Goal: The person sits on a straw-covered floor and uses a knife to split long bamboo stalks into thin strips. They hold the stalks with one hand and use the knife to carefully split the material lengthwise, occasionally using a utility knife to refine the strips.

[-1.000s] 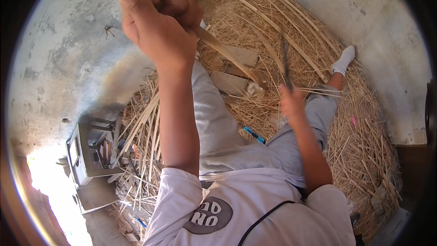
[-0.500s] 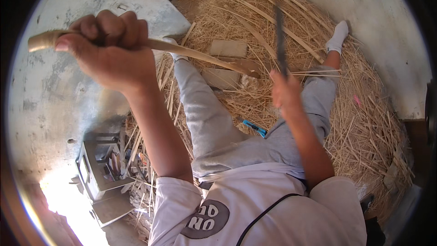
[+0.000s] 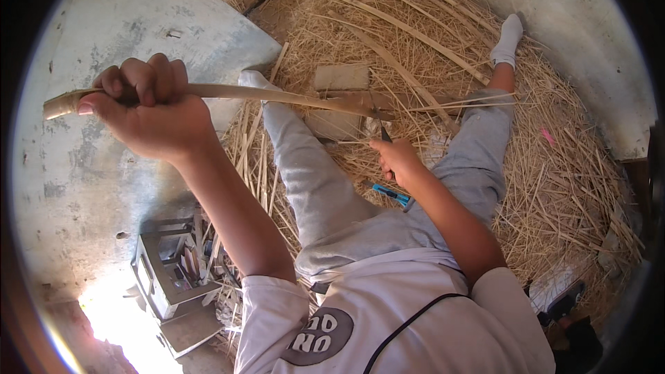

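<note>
My left hand (image 3: 149, 107) is closed round a long, split bamboo strip (image 3: 270, 95), raised at the left, with a short end jutting out past the thumb. The strip runs rightward to a far end low over the floor between my legs. In my right hand (image 3: 402, 161) is a dark-bladed knife (image 3: 384, 129), its fingers wrapped round the handle. The thin blade points away from me at the strip's far end; I cannot tell whether it touches or has cut in. Below that hand, a blue-handled tool (image 3: 391, 195) lies by my lap.
Straw-like bamboo shavings (image 3: 554, 201) cover the floor, with long strips (image 3: 402, 24) lying across them. A flat block (image 3: 341, 77) rests between my outstretched legs. A small open cabinet (image 3: 170, 270) with sticks inside stands at left. Pale walls (image 3: 589, 41) curve round.
My right hand has swung down and to the left, bringing the knife from raised upright to the bamboo strip's far end. My left hand has sunk and shifted slightly left with the strip.
</note>
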{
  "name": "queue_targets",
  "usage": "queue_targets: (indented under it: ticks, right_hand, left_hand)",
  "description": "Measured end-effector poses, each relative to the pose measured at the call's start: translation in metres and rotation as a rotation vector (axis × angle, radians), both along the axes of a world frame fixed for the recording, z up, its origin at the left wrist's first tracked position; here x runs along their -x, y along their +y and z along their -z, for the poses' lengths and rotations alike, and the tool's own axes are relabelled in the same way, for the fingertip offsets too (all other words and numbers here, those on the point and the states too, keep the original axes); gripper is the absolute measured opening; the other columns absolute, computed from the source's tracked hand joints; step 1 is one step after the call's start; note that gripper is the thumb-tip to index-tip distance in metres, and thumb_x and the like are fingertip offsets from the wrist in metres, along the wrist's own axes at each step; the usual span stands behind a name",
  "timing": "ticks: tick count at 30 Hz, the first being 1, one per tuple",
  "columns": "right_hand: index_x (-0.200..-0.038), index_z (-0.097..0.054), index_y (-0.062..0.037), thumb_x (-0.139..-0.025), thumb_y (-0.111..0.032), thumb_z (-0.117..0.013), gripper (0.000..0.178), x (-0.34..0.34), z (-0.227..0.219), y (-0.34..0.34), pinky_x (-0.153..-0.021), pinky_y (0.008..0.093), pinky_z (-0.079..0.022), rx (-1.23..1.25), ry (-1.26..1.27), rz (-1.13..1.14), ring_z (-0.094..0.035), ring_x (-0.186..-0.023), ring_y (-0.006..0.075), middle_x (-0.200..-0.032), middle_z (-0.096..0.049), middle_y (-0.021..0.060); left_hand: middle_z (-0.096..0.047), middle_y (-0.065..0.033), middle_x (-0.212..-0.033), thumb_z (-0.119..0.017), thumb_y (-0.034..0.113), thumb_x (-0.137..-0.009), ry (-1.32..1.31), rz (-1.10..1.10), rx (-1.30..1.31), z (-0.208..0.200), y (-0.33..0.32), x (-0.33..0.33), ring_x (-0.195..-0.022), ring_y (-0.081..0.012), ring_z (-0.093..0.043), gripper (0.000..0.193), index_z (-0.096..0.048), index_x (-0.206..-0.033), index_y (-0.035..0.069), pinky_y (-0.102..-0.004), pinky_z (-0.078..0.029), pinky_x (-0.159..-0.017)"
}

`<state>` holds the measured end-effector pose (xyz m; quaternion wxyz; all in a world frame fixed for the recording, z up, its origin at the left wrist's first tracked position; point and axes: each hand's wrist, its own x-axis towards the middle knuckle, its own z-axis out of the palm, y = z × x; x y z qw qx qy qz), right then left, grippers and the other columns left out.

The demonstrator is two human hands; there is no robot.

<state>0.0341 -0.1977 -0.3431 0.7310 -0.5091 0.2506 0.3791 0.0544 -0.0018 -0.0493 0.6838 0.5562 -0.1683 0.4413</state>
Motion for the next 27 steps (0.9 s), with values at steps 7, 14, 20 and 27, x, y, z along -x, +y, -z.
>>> queue_targets:
  ticks: [7,14,20,27]
  right_hand:
    - [-0.071,-0.043,-0.0146,-0.094,-0.021,-0.066,0.034,0.009,-0.004,-0.053,-0.031,0.0229,-0.025,-0.922,0.401,0.068,-0.033,-0.036,0.0044,-0.051,-0.04,-0.0071]
    - [-0.079,-0.058,-0.0082,-0.085,-0.02,-0.08,0.025,-0.01,-0.039,-0.033,-0.05,0.0226,-0.045,0.067,-0.778,0.053,-0.051,-0.051,0.0045,-0.058,-0.049,-0.0057]
    - [-0.091,-0.068,-0.001,-0.075,-0.017,-0.089,0.031,-0.048,-0.054,-0.005,-0.074,0.0238,-0.05,-0.01,-0.921,-0.095,-0.054,-0.068,0.0055,-0.074,-0.06,-0.0044]
    - [-0.086,-0.068,0.0005,-0.082,-0.017,-0.083,0.023,-0.057,-0.042,-0.006,-0.058,0.0256,-0.055,0.191,-1.036,-0.057,-0.065,-0.065,0.0083,-0.066,-0.059,-0.0009]
  left_hand:
    - [-0.026,0.0049,-0.056,-0.044,0.057,-0.102,-0.003,-0.066,-0.003,0.004,-0.01,0.023,-0.048,-0.0079,-0.017,0.046,-0.039,-0.078,0.018,-0.0258,-0.012,-0.044]
    - [-0.027,0.0048,-0.056,-0.044,0.057,-0.102,-0.01,-0.109,-0.005,0.006,-0.016,0.039,-0.047,-0.0074,-0.016,0.047,-0.038,-0.077,0.018,-0.0253,-0.012,-0.044]
    - [-0.027,0.0046,-0.056,-0.041,0.056,-0.104,0.004,-0.135,0.057,0.002,-0.027,0.03,-0.047,-0.0076,-0.016,0.047,-0.038,-0.077,0.017,-0.0255,-0.012,-0.044]
    - [-0.028,0.0036,-0.057,-0.033,0.054,-0.106,0.044,-0.4,0.054,0.0,-0.038,0.031,-0.049,-0.0087,-0.016,0.048,-0.036,-0.079,0.015,-0.0258,-0.014,-0.046]
